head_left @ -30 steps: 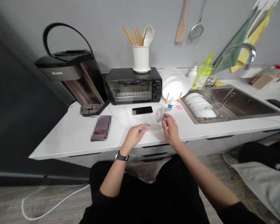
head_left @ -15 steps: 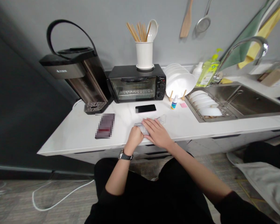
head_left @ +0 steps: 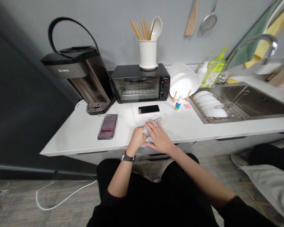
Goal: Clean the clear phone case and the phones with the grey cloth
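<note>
In the head view, a clear plastic bag is pressed flat on the white counter near its front edge. The left hand is curled around the bag's left end; the right hand is laid flat on it. A black phone is seen just beyond.

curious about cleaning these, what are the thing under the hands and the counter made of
The case under both hands looks like clear, glossy plastic: the white shows through it. The counter looks like smooth white stone or laminate with faint grey veining; which one is unclear.
</note>
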{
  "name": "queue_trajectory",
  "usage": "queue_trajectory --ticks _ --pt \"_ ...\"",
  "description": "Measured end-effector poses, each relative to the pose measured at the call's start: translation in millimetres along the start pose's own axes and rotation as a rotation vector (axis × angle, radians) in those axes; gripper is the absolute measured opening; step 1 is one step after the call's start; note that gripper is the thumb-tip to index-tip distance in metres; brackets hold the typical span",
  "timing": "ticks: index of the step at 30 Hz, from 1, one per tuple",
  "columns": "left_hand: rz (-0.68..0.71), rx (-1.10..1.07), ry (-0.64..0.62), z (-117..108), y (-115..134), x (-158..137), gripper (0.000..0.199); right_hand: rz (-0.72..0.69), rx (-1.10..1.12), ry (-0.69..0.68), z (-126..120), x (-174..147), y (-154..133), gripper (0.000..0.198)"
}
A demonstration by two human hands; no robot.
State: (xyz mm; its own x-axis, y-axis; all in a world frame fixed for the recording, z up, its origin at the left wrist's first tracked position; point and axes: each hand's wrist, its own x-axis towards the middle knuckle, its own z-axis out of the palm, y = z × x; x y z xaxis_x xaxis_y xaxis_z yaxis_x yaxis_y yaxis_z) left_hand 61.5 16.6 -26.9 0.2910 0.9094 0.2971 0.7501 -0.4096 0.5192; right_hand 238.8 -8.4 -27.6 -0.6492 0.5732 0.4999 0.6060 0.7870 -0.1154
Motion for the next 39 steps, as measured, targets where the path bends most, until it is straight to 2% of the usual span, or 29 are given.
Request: queue_trajectory --ticks 2,6,9,11,15,17,19,21,24,27,30,34,37,39 --pt "0.011 -0.012 -0.004 -1 3 -1 0.026 0.051 -0.033 0.016 -7 -3 16 0.082" --pt "0.06 -0.113 -0.002 -2 11 -2 0.032 0.311 -0.084 0.139 -17 -9 47 0.077" --pt "0.071 -0.11 -0.005 0 12 -2 0.032 0.389 -0.073 0.205 -13 -4 39 0.082" --pt "0.05 -0.038 -0.011 3 7 0 0.029 0.327 -0.027 0.194 -5 2 20 0.086" --pt "-0.002 0.036 -0.016 6 -3 2 0.025 0.079 0.066 0.062 4 7 -15 0.086" --pt "-0.01 0.039 -0.02 6 -4 2 0.025 0.025 0.051 0.024 2 5 -15 0.083" --pt "-0.013 0.03 -0.022 5 -2 0 0.023 0.022 0.013 0.011 -4 1 -2 0.08" --pt "-0.005 0.01 -0.02 3 2 -2 0.026 0.101 -0.026 0.034 -11 -3 19 0.077" --pt "0.032 -0.08 -0.016 -1 9 -3 0.034 0.305 -0.081 0.136 -18 -7 46 0.075" --pt "0.055 -0.135 -0.015 -1 11 -3 0.035 0.407 -0.107 0.204 -15 -7 48 0.078" --pt "0.037 -0.057 -0.017 1 6 -1 0.031 0.324 -0.065 0.158 -6 -4 21 0.088" --pt "0.008 0.003 -0.036 4 -2 -1 0.021 0.047 0.028 0.018 0 0 -11 0.092" --pt "0.008 0.003 -0.043 3 -2 -2 0.022 -0.057 0.035 -0.022 -4 -1 -2 0.085" --pt "0.005 -0.001 -0.032 2 1 -3 0.023 -0.005 0.007 -0.005 -9 -3 16 0.083"
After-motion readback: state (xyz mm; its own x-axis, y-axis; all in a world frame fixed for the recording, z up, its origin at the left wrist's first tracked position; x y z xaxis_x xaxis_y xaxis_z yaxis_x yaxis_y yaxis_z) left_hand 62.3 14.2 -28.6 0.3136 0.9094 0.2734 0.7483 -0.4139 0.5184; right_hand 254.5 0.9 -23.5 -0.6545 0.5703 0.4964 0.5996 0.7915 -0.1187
